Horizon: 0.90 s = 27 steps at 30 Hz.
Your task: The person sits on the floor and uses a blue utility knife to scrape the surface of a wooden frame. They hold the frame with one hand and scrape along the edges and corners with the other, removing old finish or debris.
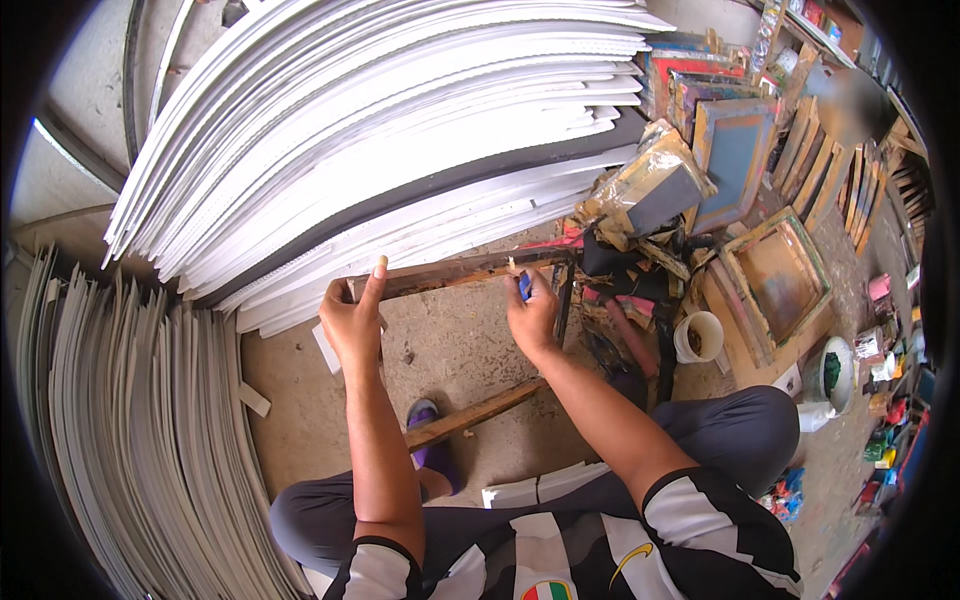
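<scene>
A worn wooden frame (pixel 455 277), dark with stains, is held up over the floor in front of me. My left hand (pixel 352 325) grips it at the far left corner, thumb pointing up along the wood. At the far bar's right part, my right hand (pixel 533 312) is closed around a small blue tool (pixel 525 286); most of it is hidden by the fingers, so its exact kind does not show. A pale chip or peeled bit stands at the bar beside that hand. The frame's near bar (pixel 480 415) passes above my foot.
White sheets (pixel 400 100) are stacked high ahead, and grey sheets (pixel 130 420) stand at the left. To the right lie old screen frames (pixel 735 150), dark scraps (pixel 620 255), a white cup (pixel 698 337), a bowl with green matter (pixel 830 372) and several small paint containers (pixel 880 450).
</scene>
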Each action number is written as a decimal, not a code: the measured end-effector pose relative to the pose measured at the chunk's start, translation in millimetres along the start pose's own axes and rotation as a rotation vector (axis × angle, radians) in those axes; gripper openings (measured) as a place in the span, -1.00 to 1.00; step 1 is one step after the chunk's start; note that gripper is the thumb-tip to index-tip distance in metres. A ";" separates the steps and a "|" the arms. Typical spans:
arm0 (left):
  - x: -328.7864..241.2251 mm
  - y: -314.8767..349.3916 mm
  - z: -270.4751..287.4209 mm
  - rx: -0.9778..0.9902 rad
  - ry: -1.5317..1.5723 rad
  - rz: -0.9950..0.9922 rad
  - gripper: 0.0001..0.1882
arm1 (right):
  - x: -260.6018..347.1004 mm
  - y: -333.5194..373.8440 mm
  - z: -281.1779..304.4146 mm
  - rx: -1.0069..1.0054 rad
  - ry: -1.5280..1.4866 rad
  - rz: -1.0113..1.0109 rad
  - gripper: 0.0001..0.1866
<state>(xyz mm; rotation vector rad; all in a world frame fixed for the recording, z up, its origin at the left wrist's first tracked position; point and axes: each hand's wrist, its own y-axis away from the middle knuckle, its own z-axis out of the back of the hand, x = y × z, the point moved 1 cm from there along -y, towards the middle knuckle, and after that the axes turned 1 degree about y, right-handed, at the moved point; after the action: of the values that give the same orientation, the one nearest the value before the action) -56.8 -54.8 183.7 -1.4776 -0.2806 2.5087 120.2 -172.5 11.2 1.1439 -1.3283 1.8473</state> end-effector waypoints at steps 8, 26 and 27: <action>5.0 0.3 -3.4 -0.037 -0.170 -0.059 -0.27 | 14.1 8.0 -8.3 0.071 0.165 0.051 -0.71; -18.6 5.2 -21.3 -0.013 -0.348 -0.044 -0.23 | 14.4 -18.0 -5.5 0.164 0.227 -0.061 -0.77; -19.9 5.2 -21.0 -0.015 -0.350 -0.042 -0.23 | 13.1 -18.9 -6.3 0.175 0.193 -0.094 -0.78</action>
<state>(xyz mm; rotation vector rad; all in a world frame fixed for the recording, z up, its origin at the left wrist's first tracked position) -29.5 -64.3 188.8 -1.0169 -0.3820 2.7247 128.1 -160.5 30.3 1.0646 -1.0060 1.9788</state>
